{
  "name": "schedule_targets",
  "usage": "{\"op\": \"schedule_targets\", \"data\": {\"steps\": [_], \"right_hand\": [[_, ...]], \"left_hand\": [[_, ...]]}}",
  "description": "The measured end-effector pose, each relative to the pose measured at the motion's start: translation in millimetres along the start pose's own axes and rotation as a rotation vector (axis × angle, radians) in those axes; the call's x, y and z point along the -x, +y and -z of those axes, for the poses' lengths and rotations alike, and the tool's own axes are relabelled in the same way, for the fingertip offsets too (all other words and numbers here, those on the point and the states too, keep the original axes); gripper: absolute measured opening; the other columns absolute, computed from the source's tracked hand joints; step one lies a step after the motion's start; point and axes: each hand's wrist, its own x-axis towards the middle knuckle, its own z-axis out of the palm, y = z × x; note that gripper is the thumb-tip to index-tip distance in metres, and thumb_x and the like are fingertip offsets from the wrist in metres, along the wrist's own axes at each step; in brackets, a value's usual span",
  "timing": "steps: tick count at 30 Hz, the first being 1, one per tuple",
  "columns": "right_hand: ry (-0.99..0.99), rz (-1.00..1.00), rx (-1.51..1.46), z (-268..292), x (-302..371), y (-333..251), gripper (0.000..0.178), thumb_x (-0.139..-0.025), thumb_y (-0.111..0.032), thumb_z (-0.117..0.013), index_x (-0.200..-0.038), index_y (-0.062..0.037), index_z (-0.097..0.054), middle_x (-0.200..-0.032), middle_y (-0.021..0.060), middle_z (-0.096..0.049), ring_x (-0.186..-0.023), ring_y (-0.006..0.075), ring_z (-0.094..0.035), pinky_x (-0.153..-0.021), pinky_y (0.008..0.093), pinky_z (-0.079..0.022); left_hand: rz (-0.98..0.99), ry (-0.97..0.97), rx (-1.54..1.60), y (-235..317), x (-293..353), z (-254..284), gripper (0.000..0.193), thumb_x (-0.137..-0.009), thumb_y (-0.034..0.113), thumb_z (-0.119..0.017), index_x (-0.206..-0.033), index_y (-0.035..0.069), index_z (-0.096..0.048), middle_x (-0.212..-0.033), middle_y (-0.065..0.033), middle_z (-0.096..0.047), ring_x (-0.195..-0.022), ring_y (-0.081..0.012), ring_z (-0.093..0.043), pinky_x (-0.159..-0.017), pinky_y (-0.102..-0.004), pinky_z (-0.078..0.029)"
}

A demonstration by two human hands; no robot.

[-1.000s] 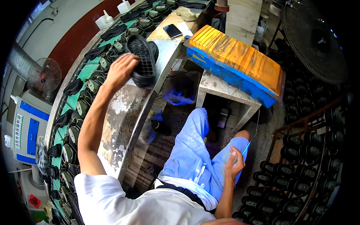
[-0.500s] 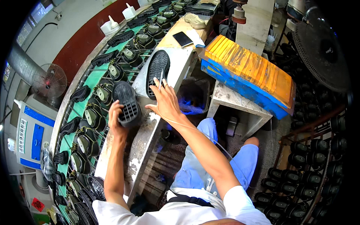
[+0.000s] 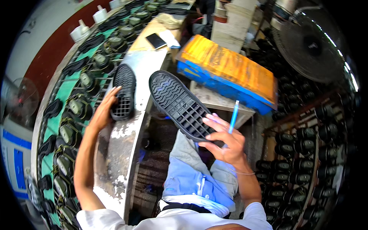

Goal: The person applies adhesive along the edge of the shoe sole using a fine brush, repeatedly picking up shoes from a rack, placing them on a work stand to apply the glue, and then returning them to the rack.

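Observation:
My right hand [image 3: 226, 143] grips the heel end of a black shoe sole [image 3: 174, 97], raised over my lap with its treaded, gridded face in view. Between the same fingers a thin blue-and-white stick [image 3: 234, 117], pen-like, points upward. My left hand [image 3: 103, 111] is closed against the left edge of a second black shoe sole [image 3: 124, 82], which is at the left edge of the bench [image 3: 143, 71]; its thumb is hidden. A thin pale cord [image 3: 245, 173] crosses my right wrist.
On the left runs a green conveyor [image 3: 57, 111] carrying several shoe uppers [image 3: 78, 105] and soles. A phone [image 3: 156, 40] lies at the bench's far end. To the right stand a blue crate [image 3: 218, 80] with yellow slabs, a large fan [image 3: 310, 46] and a shoe rack [image 3: 303, 168].
The sole from the bench is now raised to the right in my right hand. My left hand has moved its sole farther away, to the bench edge. The view has turned.

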Motion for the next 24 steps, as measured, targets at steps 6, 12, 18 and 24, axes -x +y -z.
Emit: {"op": "schedule_targets", "data": {"steps": [6, 12, 18, 24], "right_hand": [[-0.01, 0.027, 0.234, 112.4, -19.5, 6.4, 0.036, -0.072, -0.01, -0.093, -0.088, -0.0045, -0.062, -0.137, 0.0165, -0.07, -0.137, 0.0413, -0.059, -0.114, 0.0519, -0.048], [-0.136, -0.398, 0.394, 200.1, -60.9, 101.1, 0.022, -0.084, -0.003, -0.082, -0.098, -0.0015, -0.064, -0.142, 0.0145, -0.068, -0.137, 0.0346, -0.06, -0.113, 0.0431, -0.048], [0.144, -0.162, 0.425, 181.1, -39.9, 98.8, 0.035, -0.087, -0.002, -0.079, -0.121, -0.0036, -0.071, -0.139, 0.0169, -0.068, -0.127, 0.0327, -0.067, -0.107, 0.0377, -0.053], [0.245, -0.192, 0.494, 174.8, 30.5, 35.0, 0.027, -0.096, -0.004, -0.069, -0.123, 0.0004, -0.071, -0.136, 0.0163, -0.07, -0.117, 0.0351, -0.071, -0.1, 0.0396, -0.056]], "left_hand": [[0.009, -0.035, -0.213, 65.7, -34.4, 50.1, 0.052, -0.078, -0.019, -0.058, -0.123, 0.004, -0.07, -0.16, -0.0181, -0.049, -0.15, -0.0377, -0.044, -0.123, -0.0459, -0.039], [-0.813, 0.662, 0.17, 274.7, -100.7, 77.5, 0.041, -0.101, 0.006, -0.061, -0.143, 0.003, -0.058, -0.154, -0.0217, -0.053, -0.143, -0.0421, -0.05, -0.12, -0.057, -0.037], [-1.131, 0.783, 0.182, 353.9, -125.6, 59.6, 0.039, -0.102, 0.006, -0.06, -0.141, 0.002, -0.059, -0.15, -0.0219, -0.055, -0.138, -0.0402, -0.052, -0.117, -0.0553, -0.039], [-1.209, 0.757, 0.239, 374.8, -147.3, 34.5, 0.037, -0.102, 0.007, -0.059, -0.139, 0.001, -0.059, -0.147, -0.0222, -0.057, -0.133, -0.0384, -0.054, -0.114, -0.0535, -0.041]]}}
